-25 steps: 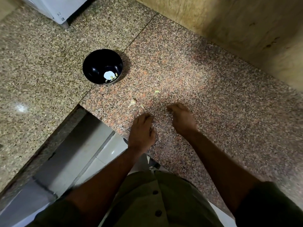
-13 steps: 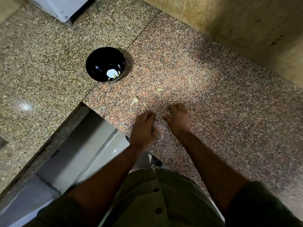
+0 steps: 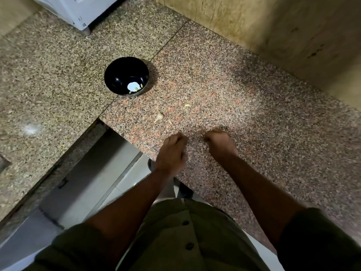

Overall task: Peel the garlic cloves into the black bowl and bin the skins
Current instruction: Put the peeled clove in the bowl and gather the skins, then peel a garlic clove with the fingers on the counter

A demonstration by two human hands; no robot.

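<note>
Both hands rest knuckles-up near the speckled granite tabletop point(image 3: 254, 118)'s front edge: left hand point(image 3: 172, 153) and right hand point(image 3: 219, 142) curled, grip unclear through blur; round black bowl point(image 3: 117, 75) beyond.

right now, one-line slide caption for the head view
Both hands on the granite counter, garlic pieces lying before a black bowl.

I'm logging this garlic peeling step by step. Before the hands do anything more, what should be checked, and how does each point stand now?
1. Black bowl upright on the counter: ok.
2. Pale pieces already lie in the bowl: ok.
3. Garlic piece and smaller piece loose on the counter, ahead of the hands: ok.
4. Left hand holding anything: cannot tell, blurred.
5. Right hand holding anything: cannot tell.
6. Bin for skins: not ok, none in view.
</note>
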